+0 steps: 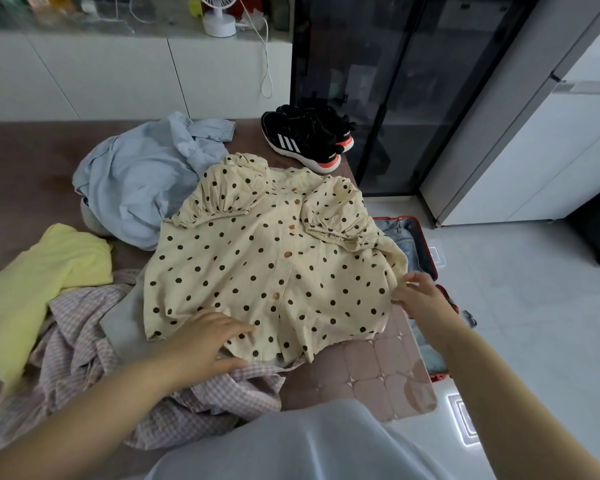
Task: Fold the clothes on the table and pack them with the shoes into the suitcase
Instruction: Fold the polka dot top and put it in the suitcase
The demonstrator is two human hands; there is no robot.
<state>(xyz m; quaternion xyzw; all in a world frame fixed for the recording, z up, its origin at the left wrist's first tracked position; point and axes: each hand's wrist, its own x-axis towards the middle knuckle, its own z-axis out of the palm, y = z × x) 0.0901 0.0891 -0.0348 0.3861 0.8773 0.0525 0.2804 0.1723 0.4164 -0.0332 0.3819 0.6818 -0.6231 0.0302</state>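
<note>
A cream blouse with dark polka dots lies spread face up on the table, both puffed sleeves folded in over its chest. My left hand rests flat on its lower left hem. My right hand pinches the blouse's right edge by the table's side. A light blue garment lies crumpled behind it, a yellow one at the left, and a pink checked one under my left arm. Black sneakers stand at the table's far right corner. The red suitcase lies open on the floor to the right.
The table has a brown patterned cover. A dark glass cabinet and a white appliance stand behind the suitcase. White cabinets with a small fan line the back wall. Pale tiled floor stretches to the right.
</note>
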